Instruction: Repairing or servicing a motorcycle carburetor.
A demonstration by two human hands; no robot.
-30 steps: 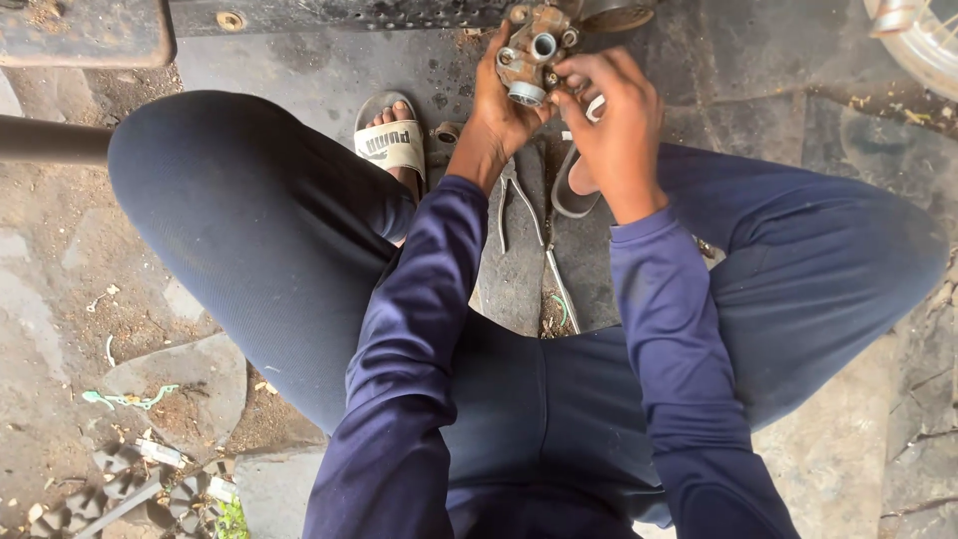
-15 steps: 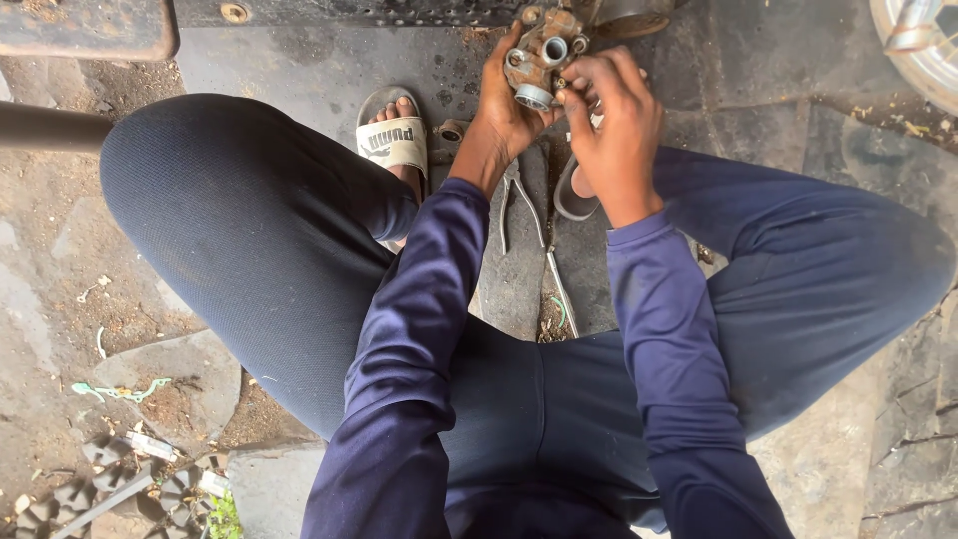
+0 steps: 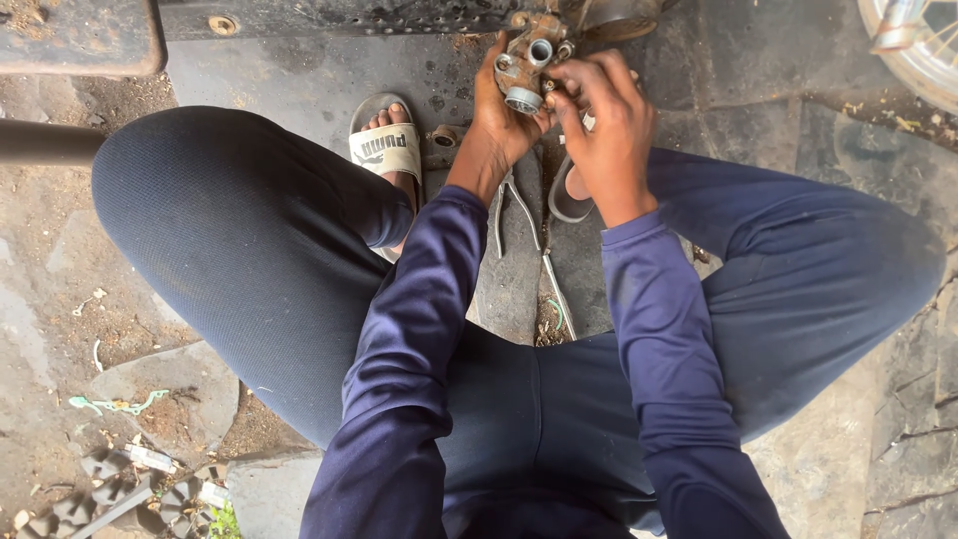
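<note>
I squat over stone paving with both arms stretched forward between my knees. My left hand (image 3: 499,125) grips a small, dirty metal engine part (image 3: 529,62) with round ports, held up off the ground. My right hand (image 3: 606,120) closes on the same part from the right, its fingertips pinching at the lower edge; whether they also hold a small piece is hidden. Below the hands, on the paving, lie a pair of pliers (image 3: 517,205) and a long thin metal tool (image 3: 557,289).
My sandalled left foot (image 3: 387,150) rests beside the pliers. A dark metal frame (image 3: 329,15) runs along the top edge, a wheel rim (image 3: 913,45) sits top right, a pipe (image 3: 45,140) juts in from the left. Gear-like parts (image 3: 110,489) lie bottom left.
The view has shifted slightly, so both hands and the metal part now sit a little higher in the picture. My right fingers have stayed working at the part's lower edge.
</note>
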